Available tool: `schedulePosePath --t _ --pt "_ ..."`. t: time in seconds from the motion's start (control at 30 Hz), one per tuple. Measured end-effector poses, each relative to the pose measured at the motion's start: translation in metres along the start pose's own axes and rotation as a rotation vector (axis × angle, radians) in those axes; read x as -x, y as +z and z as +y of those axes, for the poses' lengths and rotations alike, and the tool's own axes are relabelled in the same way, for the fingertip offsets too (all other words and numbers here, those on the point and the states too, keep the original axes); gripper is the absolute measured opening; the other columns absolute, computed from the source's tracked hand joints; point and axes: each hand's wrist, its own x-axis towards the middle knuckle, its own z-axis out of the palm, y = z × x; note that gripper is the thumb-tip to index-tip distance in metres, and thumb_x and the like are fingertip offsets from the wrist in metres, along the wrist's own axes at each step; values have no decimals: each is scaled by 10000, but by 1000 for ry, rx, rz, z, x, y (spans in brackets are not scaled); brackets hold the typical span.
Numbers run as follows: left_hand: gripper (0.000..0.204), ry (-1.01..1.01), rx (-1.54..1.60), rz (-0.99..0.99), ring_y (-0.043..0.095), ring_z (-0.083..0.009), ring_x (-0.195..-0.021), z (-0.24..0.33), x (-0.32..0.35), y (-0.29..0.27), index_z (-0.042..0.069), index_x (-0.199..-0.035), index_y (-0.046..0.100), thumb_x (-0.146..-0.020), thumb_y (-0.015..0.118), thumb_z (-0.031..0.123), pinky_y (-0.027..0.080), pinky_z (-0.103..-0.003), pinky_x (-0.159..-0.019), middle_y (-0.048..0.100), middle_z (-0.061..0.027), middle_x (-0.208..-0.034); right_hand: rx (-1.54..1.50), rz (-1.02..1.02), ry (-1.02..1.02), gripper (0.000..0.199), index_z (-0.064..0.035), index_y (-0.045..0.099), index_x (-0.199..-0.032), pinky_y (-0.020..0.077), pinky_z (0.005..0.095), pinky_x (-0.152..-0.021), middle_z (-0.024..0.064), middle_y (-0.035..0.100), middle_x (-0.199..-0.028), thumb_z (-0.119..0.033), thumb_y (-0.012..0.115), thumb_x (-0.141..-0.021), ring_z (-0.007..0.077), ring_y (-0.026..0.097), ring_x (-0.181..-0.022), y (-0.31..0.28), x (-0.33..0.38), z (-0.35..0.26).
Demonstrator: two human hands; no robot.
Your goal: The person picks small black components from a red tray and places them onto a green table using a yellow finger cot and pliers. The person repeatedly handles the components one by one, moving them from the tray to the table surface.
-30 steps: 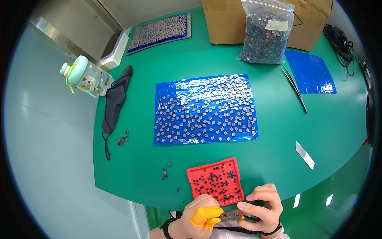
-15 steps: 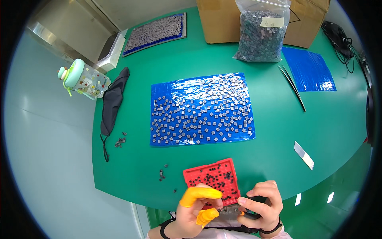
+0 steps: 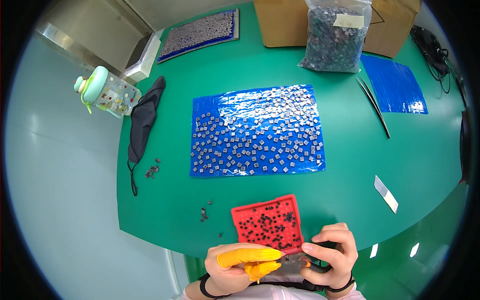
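Note:
Just below the red tray [image 3: 238, 220], my left hand [image 3: 235, 267] wears yellow finger covers on the thumb and index finger. Their tips are pressed together near the tray's front edge; whatever lies between them is too small to make out. My right hand [image 3: 334, 257] is closed around a black-handled hand tool [image 3: 320, 269] with an orange part; its working end is hard to see. Many small black parts [image 3: 270, 229] lie scattered in the tray. Between the hands, below the tray, some small pieces [image 3: 292, 260] show on something clear.
A blue sheet [image 3: 206, 107] covered in small grey square pieces lies mid-table. Behind it stand a clear bag of pieces [image 3: 332, 47] and a cardboard box [image 3: 280, 25]. Tweezers [image 3: 374, 107] and a blade [image 3: 386, 194] lie right. Loose pieces [image 3: 203, 215], a black mask [image 3: 145, 120] and a bottle [image 3: 112, 92] are left.
My left hand has turned and its covered thumb and index finger have come together beside the tray's front edge. The right hand keeps its grip. The whole view has shifted slightly.

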Motion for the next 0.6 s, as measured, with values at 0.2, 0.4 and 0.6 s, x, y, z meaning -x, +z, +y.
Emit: schedulePosePath --t 0.2,0.4,0.6 --pt "209 -406 743 -3 702 -296 -780 4 -1 -8 -133 -983 644 -820 686 -9 607 -382 -724 684 -226 -870 53 60 -22 489 -144 665 -945 398 347 -663 53 522 -942 -77 689 -461 209 548 -750 -6 0 2" --pt "199 -434 644 19 703 -261 -768 19 -8 -21 -111 -946 667 -784 719 -8 597 -327 -692 693 -197 -866 368 -22 -12 534 -152 674 -991 377 408 -739 49 548 -986 -35 692 -470 250 553 -842 -12 -11 -2" --pt "238 95 -612 49 665 -157 -672 54 -29 -53 7 -869 728 -644 787 -40 540 -243 -590 693 -70 -824 474 -50 -26 534 -155 678 -1005 363 448 -802 42 560 -1023 -16 700 -490 274 536 -938 -12 -10 1"
